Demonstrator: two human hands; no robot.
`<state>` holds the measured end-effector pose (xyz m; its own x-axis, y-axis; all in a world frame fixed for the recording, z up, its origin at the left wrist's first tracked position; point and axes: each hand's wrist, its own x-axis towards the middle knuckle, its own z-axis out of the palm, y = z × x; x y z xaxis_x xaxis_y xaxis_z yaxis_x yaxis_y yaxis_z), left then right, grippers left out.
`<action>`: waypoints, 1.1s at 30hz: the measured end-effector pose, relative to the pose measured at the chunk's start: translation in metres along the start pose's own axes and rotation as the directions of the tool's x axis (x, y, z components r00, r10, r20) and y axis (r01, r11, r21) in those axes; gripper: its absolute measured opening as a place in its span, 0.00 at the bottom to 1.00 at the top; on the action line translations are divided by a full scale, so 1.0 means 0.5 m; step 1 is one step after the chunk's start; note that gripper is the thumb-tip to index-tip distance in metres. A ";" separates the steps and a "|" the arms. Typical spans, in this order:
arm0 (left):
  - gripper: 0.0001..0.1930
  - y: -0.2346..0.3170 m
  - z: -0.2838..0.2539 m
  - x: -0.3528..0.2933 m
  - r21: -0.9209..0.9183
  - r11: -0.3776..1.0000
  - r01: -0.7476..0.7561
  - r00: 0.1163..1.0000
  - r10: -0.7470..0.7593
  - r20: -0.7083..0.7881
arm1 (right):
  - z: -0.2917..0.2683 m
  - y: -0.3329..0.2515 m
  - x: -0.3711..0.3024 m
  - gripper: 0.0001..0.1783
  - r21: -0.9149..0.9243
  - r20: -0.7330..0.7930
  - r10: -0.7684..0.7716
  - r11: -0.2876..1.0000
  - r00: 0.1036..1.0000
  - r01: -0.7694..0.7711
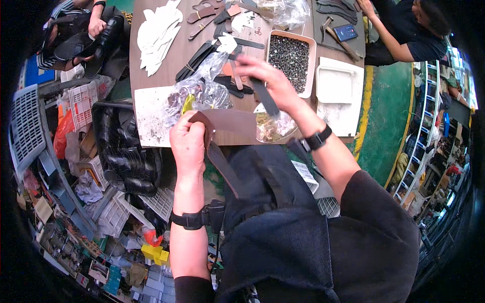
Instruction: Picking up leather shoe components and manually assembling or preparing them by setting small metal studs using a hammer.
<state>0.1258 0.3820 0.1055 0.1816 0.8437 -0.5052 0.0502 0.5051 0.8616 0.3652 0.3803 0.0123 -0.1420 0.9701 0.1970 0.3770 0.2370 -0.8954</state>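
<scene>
My left hand [188, 139] is closed on a flat brown leather piece [232, 124] at the table's near edge. A narrower brown strip [221, 164] hangs below that hand over my apron. Blurred by motion, my right hand [270, 83] is raised over the table, left of a tray of small dark metal fittings [289, 58]. A dark strap [265, 98] slants down from beneath its fingers and seems held there. Crumpled clear plastic bags [199, 93] lie just beyond my left hand, with dark leather straps [194, 63] bundled behind them.
White cut pieces [157, 35] are piled at the far left of the table. A white tray [336, 83], a hammer [327, 28] and a phone [346, 33] lie on the right. People work at both far sides. Crates [83, 103] crowd the left floor.
</scene>
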 end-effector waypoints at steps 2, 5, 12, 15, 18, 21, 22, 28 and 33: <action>0.09 0.004 -0.008 0.003 0.051 0.999 -0.007 0.995 0.011 -0.094 | 0.005 0.026 -0.003 0.28 -0.290 -0.111 0.209 0.928 0.972 -0.232; 0.09 0.004 -0.020 -0.001 0.057 0.997 -0.059 0.995 0.063 -0.073 | 0.020 0.036 -0.006 0.22 -0.317 -0.193 0.360 0.857 0.913 -0.405; 0.10 -0.006 -0.029 -0.017 0.136 0.991 -0.015 0.989 0.035 -0.146 | 0.066 -0.083 0.010 0.25 0.509 0.555 0.555 0.364 0.620 -0.780; 0.11 -0.009 -0.026 -0.019 0.149 0.989 0.015 0.995 -0.001 -0.098 | 0.074 -0.089 0.001 0.22 0.496 0.598 0.493 0.391 0.631 -0.775; 0.11 -0.021 -0.025 -0.024 0.164 0.986 0.030 0.989 -0.005 -0.147 | 0.063 -0.115 -0.011 0.16 0.547 0.723 0.353 0.230 0.593 -0.804; 0.11 -0.030 -0.035 -0.034 0.224 0.973 0.051 0.992 -0.024 -0.124 | 0.061 -0.130 -0.033 0.16 0.571 0.718 0.358 0.187 0.596 -0.800; 0.11 -0.036 -0.042 -0.035 0.214 0.975 0.059 0.994 -0.039 -0.097 | 0.056 -0.135 -0.040 0.16 0.575 0.711 0.365 0.192 0.601 -0.796; 0.09 0.000 -0.032 -0.097 -0.014 0.978 0.210 0.974 -0.211 -0.086 | 0.035 -0.170 -0.103 0.18 0.663 0.641 0.426 0.112 0.639 -0.740; 0.06 -0.046 -0.111 -0.147 -0.004 0.965 0.261 0.959 -0.258 0.116 | 0.044 -0.220 -0.165 0.19 0.731 0.539 0.500 0.120 0.677 -0.671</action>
<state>0.0569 0.3185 0.1199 0.2748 0.6576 -0.7015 0.0920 0.7082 0.7000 0.3153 0.2728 0.0858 -0.4012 0.7471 -0.5299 -0.5287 -0.6613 -0.5321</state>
